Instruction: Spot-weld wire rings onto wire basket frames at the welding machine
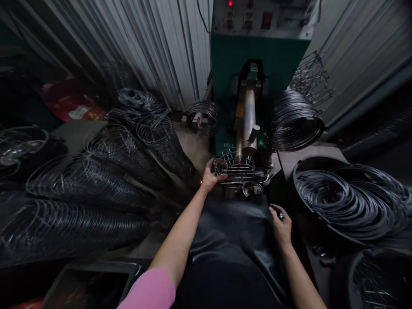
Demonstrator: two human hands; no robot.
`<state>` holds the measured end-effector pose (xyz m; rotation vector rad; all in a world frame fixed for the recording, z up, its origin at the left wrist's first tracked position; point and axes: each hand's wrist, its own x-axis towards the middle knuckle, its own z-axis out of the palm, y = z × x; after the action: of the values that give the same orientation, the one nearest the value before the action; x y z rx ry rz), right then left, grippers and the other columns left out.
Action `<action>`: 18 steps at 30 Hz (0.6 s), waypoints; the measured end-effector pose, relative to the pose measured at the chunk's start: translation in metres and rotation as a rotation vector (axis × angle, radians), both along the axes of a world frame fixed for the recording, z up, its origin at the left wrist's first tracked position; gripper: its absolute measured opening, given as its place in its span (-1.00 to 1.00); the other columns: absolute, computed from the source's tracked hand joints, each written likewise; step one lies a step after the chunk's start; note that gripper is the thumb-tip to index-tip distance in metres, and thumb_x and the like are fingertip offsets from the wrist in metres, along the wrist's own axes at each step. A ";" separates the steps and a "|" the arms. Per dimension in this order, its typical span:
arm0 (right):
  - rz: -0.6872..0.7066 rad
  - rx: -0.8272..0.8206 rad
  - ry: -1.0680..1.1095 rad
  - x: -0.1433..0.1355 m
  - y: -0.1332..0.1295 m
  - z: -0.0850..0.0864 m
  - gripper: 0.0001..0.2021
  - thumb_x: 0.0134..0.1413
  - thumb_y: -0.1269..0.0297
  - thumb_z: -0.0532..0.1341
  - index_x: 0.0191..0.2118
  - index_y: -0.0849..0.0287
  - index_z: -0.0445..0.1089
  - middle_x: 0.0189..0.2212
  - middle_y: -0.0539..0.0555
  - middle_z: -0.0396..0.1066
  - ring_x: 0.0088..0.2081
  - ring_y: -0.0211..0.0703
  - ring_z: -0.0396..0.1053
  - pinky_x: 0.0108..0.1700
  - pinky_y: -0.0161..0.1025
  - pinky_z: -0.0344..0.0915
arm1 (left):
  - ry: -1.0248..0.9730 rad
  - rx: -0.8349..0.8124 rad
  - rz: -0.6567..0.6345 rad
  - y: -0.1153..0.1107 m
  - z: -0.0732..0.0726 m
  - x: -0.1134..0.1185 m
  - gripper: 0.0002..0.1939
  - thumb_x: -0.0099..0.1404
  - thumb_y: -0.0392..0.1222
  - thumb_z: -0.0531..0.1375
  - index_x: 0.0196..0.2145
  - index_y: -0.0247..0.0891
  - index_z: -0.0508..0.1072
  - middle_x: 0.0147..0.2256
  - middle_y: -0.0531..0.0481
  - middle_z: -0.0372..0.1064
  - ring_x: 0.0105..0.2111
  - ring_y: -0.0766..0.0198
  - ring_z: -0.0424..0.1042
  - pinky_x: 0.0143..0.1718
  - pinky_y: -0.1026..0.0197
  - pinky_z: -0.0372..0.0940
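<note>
Gripping the edge suits the likely light, stiff wire basket (238,172): left hand (210,177) fingers are closed there; right hand (282,224) fingers curl round a shiny piece (281,216).

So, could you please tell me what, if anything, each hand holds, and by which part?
Left hand: wire basket, by its left edge. Right hand: perhaps something small and shiny, too unclear to name.

On the green machine (257,48) we see pale Chinese characters (228,145); the first looks like 佛, but we cannot make out the rest. We also find yellow print on the red bag (69,101), too blurred for us to read.
</note>
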<state>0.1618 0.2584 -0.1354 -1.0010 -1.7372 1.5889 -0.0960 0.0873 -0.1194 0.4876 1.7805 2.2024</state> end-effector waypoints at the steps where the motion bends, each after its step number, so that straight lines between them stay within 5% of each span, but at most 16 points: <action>1: 0.059 0.105 -0.092 0.005 -0.001 -0.003 -0.72 -0.23 0.10 0.29 -0.38 0.19 0.43 -0.47 0.06 0.43 -0.42 -0.16 0.36 -0.38 -0.24 0.29 | 0.019 -0.013 0.004 -0.003 0.003 0.002 0.09 -0.30 0.04 0.43 0.13 -0.23 0.01 0.04 -0.17 0.16 0.06 0.09 0.21 0.08 0.07 0.16; 5: 0.280 0.309 -0.264 0.014 -0.003 0.018 -0.70 -0.14 0.03 0.20 -0.40 0.18 0.44 -0.43 0.13 0.47 -0.34 -0.02 0.41 -0.26 -0.14 0.31 | 0.232 -0.259 -0.020 -0.027 0.021 0.021 0.07 -0.26 0.04 0.42 0.14 -0.25 0.01 0.02 -0.17 0.18 0.01 0.08 0.25 0.05 0.04 0.17; 11: 0.717 0.483 -0.298 -0.032 -0.019 0.110 -0.75 -0.14 0.25 0.24 -0.23 0.11 0.41 -0.36 0.04 0.47 -0.33 -0.11 0.41 -0.29 -0.26 0.29 | 0.665 -0.705 -0.075 -0.032 0.067 0.064 0.04 -0.30 -0.09 0.43 0.13 -0.21 0.08 0.02 -0.16 0.14 0.04 0.00 0.16 0.09 -0.01 0.10; 14: 0.704 0.553 -0.397 -0.060 -0.031 0.132 -0.76 -0.27 0.35 0.27 -0.34 0.13 0.35 -0.51 -0.04 0.41 -0.46 -0.19 0.34 -0.42 -0.32 0.22 | 0.761 -0.855 -0.105 -0.022 0.088 0.077 -0.02 -0.26 -0.04 0.41 0.11 -0.19 0.10 0.04 -0.16 0.13 0.05 -0.03 0.12 0.09 -0.03 0.04; 18: 0.487 0.565 -0.322 -0.076 -0.047 0.123 -0.83 -0.24 0.33 0.24 -0.41 0.13 0.27 -0.55 -0.05 0.35 -0.48 -0.22 0.30 -0.43 -0.33 0.19 | 0.805 -0.939 -0.121 -0.017 0.099 0.084 -0.09 -0.19 0.01 0.36 0.11 -0.17 0.10 0.05 -0.16 0.14 0.05 -0.02 0.11 0.06 -0.02 -0.01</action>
<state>0.0855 0.2117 -0.0126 -0.5959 -2.6078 1.0989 -0.0120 0.0698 -0.0208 1.2587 2.7568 0.8726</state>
